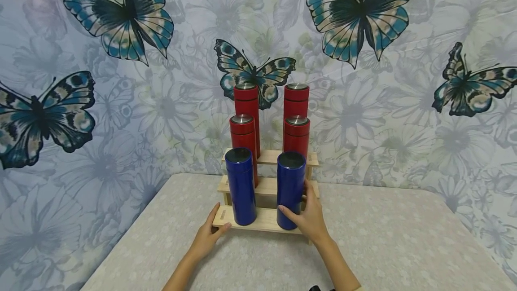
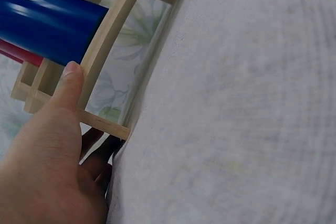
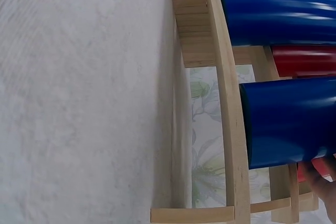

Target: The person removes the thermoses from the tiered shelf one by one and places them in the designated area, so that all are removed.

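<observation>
Blue and glossy, one upright bottle [image 1: 290, 185] stands inside the right hand's grip [image 1: 310, 219], which grasps its lower part, thumb at the front and fingers round the far right side, well below the dark top. Under that grip, the bottle's base meets the front step [image 1: 266, 215] of a wooden stand [image 3: 229, 103]. The left hand's grip [image 1: 207, 238] clasps the left end of the same step, its thumb on the front edge. Between the two grips, nearer the left one, a second blue bottle [image 1: 241, 187] stands on the step. Beyond both grips, two red bottles [image 1: 242, 136] with silvery lids stand on the middle step [image 1: 266, 185], and two more red ones [image 1: 296, 95] on the top step [image 1: 271, 158], farther off. Around and below the grips spreads the table [image 1: 383, 232], under pale patterned cloth; farthest out hangs a floral backdrop [image 1: 194, 116] with teal-and-black butterflies [image 1: 131, 17].
</observation>
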Tool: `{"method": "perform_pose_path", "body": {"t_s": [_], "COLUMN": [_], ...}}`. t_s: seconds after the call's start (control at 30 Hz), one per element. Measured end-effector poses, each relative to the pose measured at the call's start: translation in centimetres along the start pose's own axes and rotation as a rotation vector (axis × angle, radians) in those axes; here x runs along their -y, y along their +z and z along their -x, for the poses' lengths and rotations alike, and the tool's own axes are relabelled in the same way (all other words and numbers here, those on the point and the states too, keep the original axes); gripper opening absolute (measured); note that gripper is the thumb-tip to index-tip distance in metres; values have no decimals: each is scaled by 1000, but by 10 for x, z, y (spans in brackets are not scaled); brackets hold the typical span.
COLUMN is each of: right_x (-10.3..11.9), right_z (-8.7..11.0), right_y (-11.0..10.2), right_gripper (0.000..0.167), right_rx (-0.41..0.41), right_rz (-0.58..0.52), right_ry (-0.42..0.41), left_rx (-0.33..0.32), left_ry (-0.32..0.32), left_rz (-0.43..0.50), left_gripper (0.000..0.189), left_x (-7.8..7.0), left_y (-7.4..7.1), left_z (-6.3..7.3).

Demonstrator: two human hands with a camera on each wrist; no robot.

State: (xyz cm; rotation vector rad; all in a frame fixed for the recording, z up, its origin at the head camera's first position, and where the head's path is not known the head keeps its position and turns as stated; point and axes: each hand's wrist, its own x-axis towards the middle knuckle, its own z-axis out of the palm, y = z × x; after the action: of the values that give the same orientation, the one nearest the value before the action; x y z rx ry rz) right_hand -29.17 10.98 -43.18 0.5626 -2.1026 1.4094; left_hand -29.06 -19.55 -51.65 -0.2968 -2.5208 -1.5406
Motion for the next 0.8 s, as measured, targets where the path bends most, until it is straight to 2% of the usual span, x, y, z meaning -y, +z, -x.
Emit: {"method": "perform_pose_path", "body": {"t_s": [0.1,0.27,0.4,0.5,0.6,0.7,0.8], "right_x": [12,39,42,43,54,70,73], "right_z": [1,0,-3,-6,-9,-11,-14], "right_y": [-3,-13,-20,-29,-43,-61,-80], "right_gripper": [89,91,94,93,89,86,86], "right_rx": [9,30,17,-32,-101,-157,-198], "right_rz": [19,46,69,89,84,67,73], "right_ry": [-66,-238,-323,-355,-382,-372,-351], "left_rx": [-4,-7,-6,-2,-2,-8,-8], "left_ry": [-2,-2,0,2,-1,-4,-6], "left_rz": [-8,-11,-28,-38,-41,-49,-52], "left_gripper": [78,76,75,74,74,75,75], "left_x": [1,2,1,1,1,2,3], "left_y": [0,0,0,1,1,0,-1], "left_z": [2,2,2,2,2,2,2]}}
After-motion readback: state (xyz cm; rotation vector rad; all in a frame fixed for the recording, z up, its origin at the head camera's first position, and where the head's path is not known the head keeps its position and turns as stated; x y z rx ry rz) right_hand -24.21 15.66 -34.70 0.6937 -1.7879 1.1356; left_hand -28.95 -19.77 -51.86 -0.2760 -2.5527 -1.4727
